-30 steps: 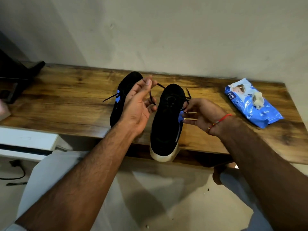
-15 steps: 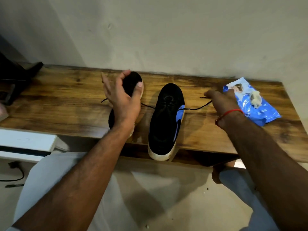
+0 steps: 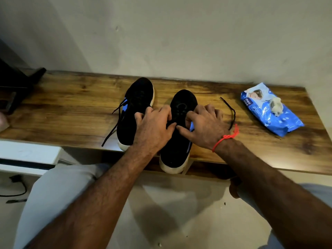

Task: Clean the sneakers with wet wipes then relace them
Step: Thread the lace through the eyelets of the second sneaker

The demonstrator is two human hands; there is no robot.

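Both hands, left hand (image 3: 154, 127) and right hand (image 3: 204, 126), pinch the lace over the right sneaker (image 3: 177, 141) (fingers curled, thumbs meeting).

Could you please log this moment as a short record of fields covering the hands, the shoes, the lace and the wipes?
left hand: on the right sneaker, fingers curled at its lacing area
right hand: on the same sneaker, fingers curled at the lace
right sneaker: black, heel overhanging the table edge
left sneaker: black, lace hanging loose
lace end: lies on the table beside the right hand
wipes pack: blue, far right, wipe sticking out
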